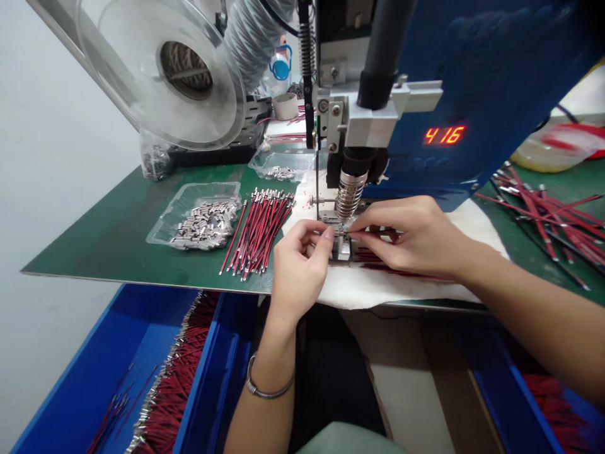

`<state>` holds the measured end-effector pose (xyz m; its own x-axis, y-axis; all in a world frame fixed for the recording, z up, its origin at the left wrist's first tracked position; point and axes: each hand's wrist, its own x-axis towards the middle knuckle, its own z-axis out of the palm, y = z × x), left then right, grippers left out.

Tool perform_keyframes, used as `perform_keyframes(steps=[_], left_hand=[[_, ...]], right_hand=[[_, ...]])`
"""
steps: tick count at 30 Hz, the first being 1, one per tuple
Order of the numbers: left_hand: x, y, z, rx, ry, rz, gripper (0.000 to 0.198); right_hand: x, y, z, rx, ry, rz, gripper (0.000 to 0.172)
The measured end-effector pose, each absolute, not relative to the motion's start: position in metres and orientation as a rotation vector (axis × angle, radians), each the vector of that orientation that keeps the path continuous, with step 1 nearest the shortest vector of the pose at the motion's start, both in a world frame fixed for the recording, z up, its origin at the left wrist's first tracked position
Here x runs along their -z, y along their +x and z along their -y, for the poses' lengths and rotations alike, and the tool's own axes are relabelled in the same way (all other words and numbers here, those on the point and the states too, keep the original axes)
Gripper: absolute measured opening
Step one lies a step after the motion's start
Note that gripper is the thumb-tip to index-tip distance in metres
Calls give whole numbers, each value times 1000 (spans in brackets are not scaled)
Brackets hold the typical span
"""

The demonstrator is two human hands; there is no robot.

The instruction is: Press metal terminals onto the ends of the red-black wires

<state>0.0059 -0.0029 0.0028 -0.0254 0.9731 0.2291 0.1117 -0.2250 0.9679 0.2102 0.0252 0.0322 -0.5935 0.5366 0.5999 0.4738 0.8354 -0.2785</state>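
My left hand (305, 265) is at the left of a small metal fixture (343, 249), its thumb and fingertips pinched together. Whatever lies between them is too small to make out. From the right, my right hand (413, 236) reaches in with thumb and forefinger closed at the fixture, right under the machine's spring-wrapped tip (350, 197). What it pinches is hidden by the fingers. Below the right hand, several red and black wires (378, 258) lie on a white cloth (392, 287).
Left on the green table (118, 233) stands a clear tray (193, 217) of small metal parts, beside a bundle of capped red wires (262, 233). A blue machine (454, 82) rises ahead. More wires (553, 221) lie right. A blue bin (142, 328) holds many wires below.
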Motion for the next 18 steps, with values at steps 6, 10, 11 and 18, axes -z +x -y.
perform_keyframes(steps=[6,10,11,18], left_hand=[[-5,6,3,-1363,1462,-1183,16],[-5,5,4,-1386,1497,-1151,27],[-5,5,5,-1392,1494,-1140,28],[-1,-3,10,-1447,1494,-975,11]], right_hand=[[-33,210,-23,-88,-742,2282,16],[-34,210,-22,-77,-730,2240,17],[-34,210,-22,-74,-722,2230,16],[-33,212,-23,-106,-676,2288,15]])
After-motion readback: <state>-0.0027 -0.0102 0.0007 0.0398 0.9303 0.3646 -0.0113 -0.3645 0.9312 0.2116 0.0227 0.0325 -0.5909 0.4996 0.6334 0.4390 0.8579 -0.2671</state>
